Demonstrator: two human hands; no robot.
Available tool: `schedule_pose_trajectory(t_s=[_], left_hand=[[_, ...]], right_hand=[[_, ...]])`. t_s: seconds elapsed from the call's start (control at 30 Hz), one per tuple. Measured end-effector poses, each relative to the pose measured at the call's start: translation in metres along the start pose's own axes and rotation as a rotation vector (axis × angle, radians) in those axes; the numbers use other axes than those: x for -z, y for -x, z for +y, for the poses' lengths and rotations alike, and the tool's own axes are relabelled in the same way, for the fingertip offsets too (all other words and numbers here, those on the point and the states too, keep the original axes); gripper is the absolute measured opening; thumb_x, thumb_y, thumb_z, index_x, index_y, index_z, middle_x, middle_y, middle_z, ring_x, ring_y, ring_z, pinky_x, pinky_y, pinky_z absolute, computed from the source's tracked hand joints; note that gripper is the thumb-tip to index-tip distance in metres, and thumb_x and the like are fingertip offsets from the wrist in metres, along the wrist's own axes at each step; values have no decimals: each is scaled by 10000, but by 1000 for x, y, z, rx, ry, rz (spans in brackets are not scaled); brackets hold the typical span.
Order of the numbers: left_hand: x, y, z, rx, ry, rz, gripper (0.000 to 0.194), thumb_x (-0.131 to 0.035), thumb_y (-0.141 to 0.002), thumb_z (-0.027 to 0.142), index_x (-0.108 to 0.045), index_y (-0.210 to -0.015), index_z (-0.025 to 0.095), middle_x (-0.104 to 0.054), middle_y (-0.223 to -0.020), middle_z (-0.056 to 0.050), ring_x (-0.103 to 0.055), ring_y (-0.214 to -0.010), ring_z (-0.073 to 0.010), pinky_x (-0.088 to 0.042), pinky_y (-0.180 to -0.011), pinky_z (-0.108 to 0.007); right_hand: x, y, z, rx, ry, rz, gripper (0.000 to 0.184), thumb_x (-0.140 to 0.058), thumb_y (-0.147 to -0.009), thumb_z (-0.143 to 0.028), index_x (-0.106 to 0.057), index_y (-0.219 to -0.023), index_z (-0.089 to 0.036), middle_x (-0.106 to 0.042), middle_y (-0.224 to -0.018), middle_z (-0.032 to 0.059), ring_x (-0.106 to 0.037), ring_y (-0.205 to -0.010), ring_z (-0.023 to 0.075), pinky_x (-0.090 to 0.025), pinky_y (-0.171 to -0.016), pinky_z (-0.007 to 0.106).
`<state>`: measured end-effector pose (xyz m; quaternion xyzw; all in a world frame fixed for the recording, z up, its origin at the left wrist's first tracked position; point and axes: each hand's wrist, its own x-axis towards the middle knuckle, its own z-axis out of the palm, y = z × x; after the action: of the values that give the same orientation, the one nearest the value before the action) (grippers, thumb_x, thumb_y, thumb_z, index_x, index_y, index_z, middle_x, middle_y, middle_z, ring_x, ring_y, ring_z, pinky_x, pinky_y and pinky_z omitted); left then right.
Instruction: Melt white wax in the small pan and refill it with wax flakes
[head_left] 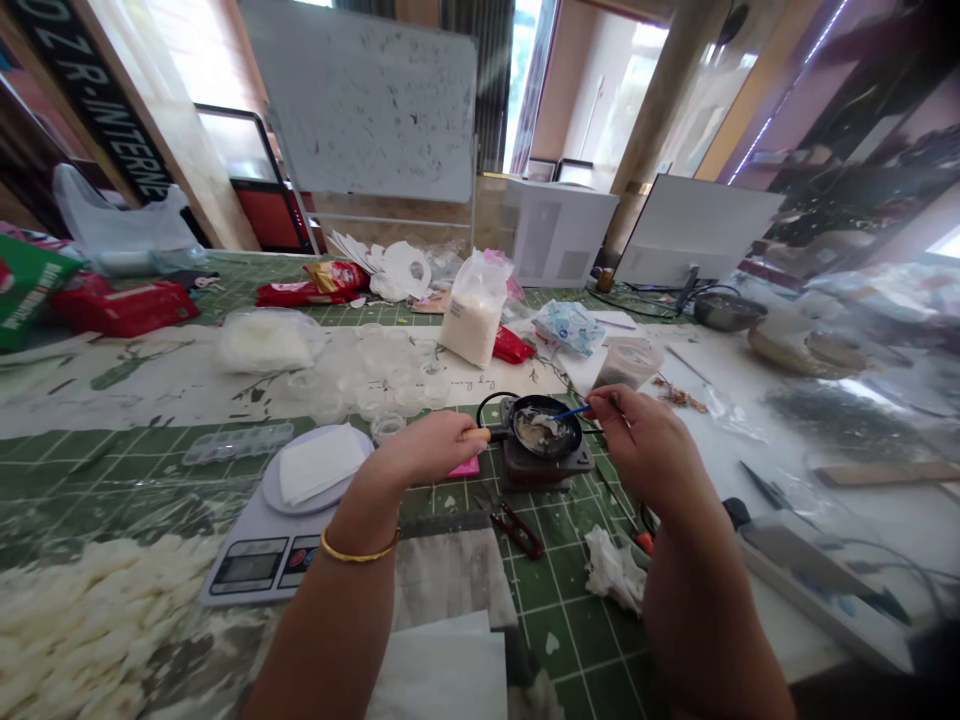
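Atop the small heater [540,476], black pan [571,438] with pale contents [535,433]; left hand [439,445] gripping its handle [498,434], right hand [641,425] pinching blue stick [574,411], tip within the pan; digital scale [259,525] bearing white sheets [319,465], left of pan.

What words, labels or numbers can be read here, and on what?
"O Z R-INTERNE": dark sign, upper left.
Too blurred or small to read:
Lettering on the green packet
Marks on the whiteboard
Script on the table runner
Scale panel
Print on the clear bag
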<state>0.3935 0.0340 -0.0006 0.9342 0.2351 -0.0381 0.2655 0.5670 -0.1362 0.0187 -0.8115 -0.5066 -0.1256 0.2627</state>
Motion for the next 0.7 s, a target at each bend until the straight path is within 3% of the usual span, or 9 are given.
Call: schedule_pose_trajectory(t_s=[0.7], left_hand=[[0,2,1,-2,2,13,362,-338,-826,478,-532,-718,192,-613,-777,-41,-519,-656,-166,-316,-532,-269]], right_hand=[[8,3,0,-16,19,-67,224,-396,-872,-330,-583,-835,-213,-665,-729,18,-573,-699,178,-357,-667,290]])
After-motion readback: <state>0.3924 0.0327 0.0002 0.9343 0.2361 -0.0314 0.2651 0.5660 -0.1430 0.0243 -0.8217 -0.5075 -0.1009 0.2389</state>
